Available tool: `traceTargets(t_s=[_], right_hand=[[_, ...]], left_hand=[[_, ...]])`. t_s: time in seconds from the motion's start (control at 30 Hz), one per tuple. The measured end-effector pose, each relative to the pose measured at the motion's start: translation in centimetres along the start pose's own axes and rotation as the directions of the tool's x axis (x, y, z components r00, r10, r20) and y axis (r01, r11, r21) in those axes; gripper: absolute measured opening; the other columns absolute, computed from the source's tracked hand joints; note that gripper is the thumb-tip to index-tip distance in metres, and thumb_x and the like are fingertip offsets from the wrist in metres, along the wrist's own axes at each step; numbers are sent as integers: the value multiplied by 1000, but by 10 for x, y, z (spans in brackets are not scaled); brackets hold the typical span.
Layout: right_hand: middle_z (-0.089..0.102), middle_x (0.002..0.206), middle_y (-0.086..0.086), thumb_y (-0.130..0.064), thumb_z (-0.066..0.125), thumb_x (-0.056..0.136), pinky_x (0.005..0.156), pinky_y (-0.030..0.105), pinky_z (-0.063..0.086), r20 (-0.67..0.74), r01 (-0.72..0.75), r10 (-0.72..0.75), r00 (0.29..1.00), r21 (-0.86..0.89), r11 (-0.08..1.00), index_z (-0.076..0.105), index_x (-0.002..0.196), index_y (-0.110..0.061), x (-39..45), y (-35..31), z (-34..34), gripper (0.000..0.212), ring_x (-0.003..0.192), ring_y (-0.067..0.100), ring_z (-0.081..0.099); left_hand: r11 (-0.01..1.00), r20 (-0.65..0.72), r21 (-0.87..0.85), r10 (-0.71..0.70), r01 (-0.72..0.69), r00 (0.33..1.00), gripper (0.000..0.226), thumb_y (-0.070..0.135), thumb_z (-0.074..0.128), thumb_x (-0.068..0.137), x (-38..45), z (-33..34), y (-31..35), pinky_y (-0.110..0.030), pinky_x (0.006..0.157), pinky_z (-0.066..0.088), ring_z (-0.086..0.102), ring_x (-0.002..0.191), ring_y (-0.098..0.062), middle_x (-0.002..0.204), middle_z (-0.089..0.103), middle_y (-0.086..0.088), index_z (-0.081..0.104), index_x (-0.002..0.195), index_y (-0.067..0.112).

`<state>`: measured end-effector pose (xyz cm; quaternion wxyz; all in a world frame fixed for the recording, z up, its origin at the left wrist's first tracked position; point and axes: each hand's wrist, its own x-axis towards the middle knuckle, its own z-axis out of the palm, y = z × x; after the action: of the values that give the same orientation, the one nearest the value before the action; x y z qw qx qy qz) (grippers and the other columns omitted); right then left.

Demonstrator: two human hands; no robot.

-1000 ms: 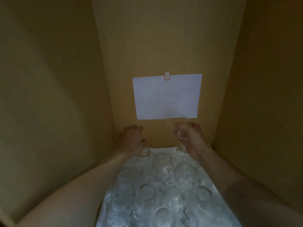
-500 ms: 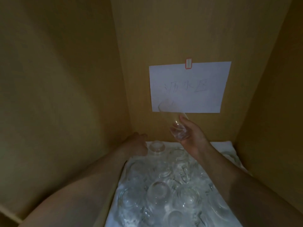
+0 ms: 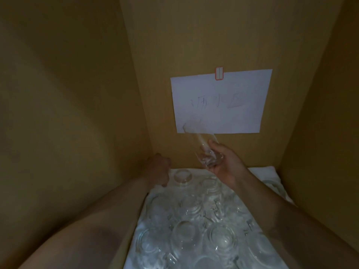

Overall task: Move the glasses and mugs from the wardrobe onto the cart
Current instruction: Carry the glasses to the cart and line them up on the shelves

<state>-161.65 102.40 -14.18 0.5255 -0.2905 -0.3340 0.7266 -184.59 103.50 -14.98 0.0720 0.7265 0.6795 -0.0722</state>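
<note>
Right hand (image 3: 223, 164) has its fingers wrapped round the base end of a tall clear glass (image 3: 202, 144); the glass is lifted off the shelf and tilted, mouth pointing up and left, in front of the paper note (image 3: 233, 94) clipped to the back wall of the wardrobe (image 3: 77, 94). Left hand (image 3: 158, 171) is down at the back left corner, fingers curled, just beside an upturned glass (image 3: 182, 176). Whether it grips that glass or only touches it, cannot tell; too dark and the fingers hide the contact.

Below both forearms, rows of upturned glasses and mugs (image 3: 194, 230) stand close-packed on a white cloth (image 3: 268, 171) covering the shelf floor. Cart not in view.

Step in hand, by my read: picking from the back row, one glass already up, second being reached for. Most of the load not yet moved.

Next move calls for pulling both arms back out over the packed rows without knocking them, keeping the tilted glass secure, then turning to the cart.
</note>
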Motion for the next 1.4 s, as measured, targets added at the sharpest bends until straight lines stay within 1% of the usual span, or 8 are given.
traceTargets(t_s=[0.17, 0.37, 0.5, 0.63, 0.77, 0.9, 1.17, 1.4], right_hand=[[59, 93, 8, -17, 76, 80, 60, 30, 55, 35, 30, -28, 999, -51, 998, 56, 112, -7, -9, -12, 11, 39, 81, 26, 59], [59, 94, 14, -13, 78, 79, 69, 40, 59, 21, 48, -45, 999, -169, 984, 64, 101, -8, -18, -27, 14, 27, 94, 36, 60], [61, 93, 9, -12, 79, 79, 67, 39, 59, 27, 94, -91, 995, -141, 986, 63, 102, -12, -25, -35, 15, 28, 85, 29, 64], [69, 93, 8, -13, 83, 75, 71, 41, 58, 18, 163, -162, 987, -125, 979, 67, 104, -14, -36, -44, 14, 33, 75, 23, 70], [68, 113, 17, -11, 84, 78, 78, 45, 57, -53, 190, -196, 979, -90, 978, 51, 132, -7, -52, -57, 6, 63, 93, 31, 70], [68, 104, 17, -24, 83, 81, 77, 42, 59, -20, 212, -218, 976, -166, 963, 69, 105, -6, -74, -72, -3, 32, 89, 31, 70], [68, 98, 9, -50, 75, 84, 68, 40, 57, -135, 196, -235, 963, -256, 947, 66, 117, -14, -112, -89, -8, 49, 77, 28, 70], [69, 97, 12, -46, 81, 79, 76, 39, 56, -163, 253, -289, 943, -212, 944, 73, 110, -10, -167, -78, -10, 48, 80, 29, 68]], left_hand=[[981, -206, 187, -19, 58, 978, 51, 18, 74, 81, -25, -54, 16, -35, 71, 45, 57, 108, -33, 121, 47, -12, 55, 128, 19], [938, -518, -345, -215, 28, 828, 69, 25, 85, 67, -35, -89, 24, -37, 72, 46, 48, 104, -32, 121, 41, -10, 39, 118, 18], [425, -364, -892, -472, -155, 803, 89, 34, 93, 61, -31, -98, 36, -35, 88, 54, 56, 108, -26, 127, 47, -8, 48, 134, 13], [-267, -149, -941, -219, -206, 964, 54, 37, 85, 76, -35, -95, 44, -32, 80, 50, 51, 68, -16, 67, 52, 2, 70, 120, 11], [-500, -116, -857, -56, -129, 992, 30, 41, 82, 78, -36, -92, 57, -45, 102, 49, 54, 76, -18, 63, 51, 0, 68, 99, 23], [-704, -78, -708, 154, 54, 985, 49, 25, 97, 55, -39, -96, 77, -36, 111, 36, 51, 77, -20, 77, 55, -7, 57, 81, 13], [-510, -174, -860, 306, 7, 936, 80, 43, 96, 65, -65, -89, 110, -42, 78, 59, 69, 81, -27, 88, 73, -8, 60, 127, 8], [-458, -143, -888, 354, 37, 924, 61, 30, 89, 69, -101, -72, 140, -48, 81, 60, 65, 92, -31, 111, 62, -15, 64, 121, 11]])
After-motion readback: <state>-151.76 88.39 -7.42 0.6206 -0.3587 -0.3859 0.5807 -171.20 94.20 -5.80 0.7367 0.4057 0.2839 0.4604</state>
